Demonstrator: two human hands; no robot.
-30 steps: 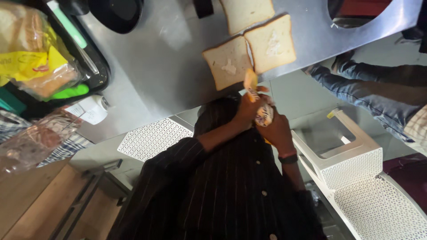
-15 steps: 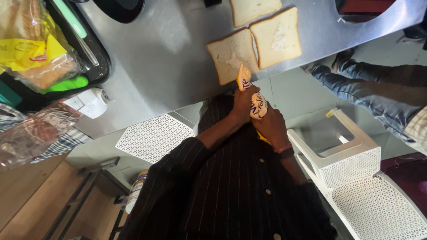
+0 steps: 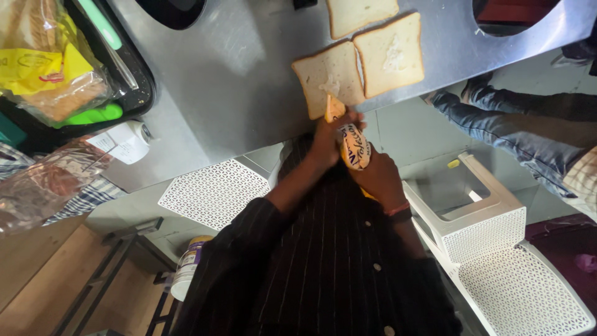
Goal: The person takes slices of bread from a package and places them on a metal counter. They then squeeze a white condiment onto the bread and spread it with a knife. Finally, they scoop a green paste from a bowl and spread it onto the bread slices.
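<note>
Three slices of white bread lie on the steel counter (image 3: 236, 93): a near slice (image 3: 326, 74), one to its right with a white smear (image 3: 390, 53), and a far slice (image 3: 360, 12). A yellow squeeze pouch (image 3: 353, 149) is gripped by both hands, its tip resting at the near slice's front edge. My left hand (image 3: 324, 140) wraps the pouch near the tip. My right hand (image 3: 378, 179), with a band at the wrist, squeezes the lower end.
A black tray (image 3: 140, 87) at the left holds a bagged loaf (image 3: 53, 81) and a green-handled tool. A white paper roll (image 3: 127, 140) sits beside it. Another person's jeans-clad legs (image 3: 516, 130) stand at the right. White perforated stools (image 3: 485, 224) and a jar (image 3: 186, 274) are below.
The pouch has moved forward, and its tip now sits on the near slice's edge. Both hands stayed on it.
</note>
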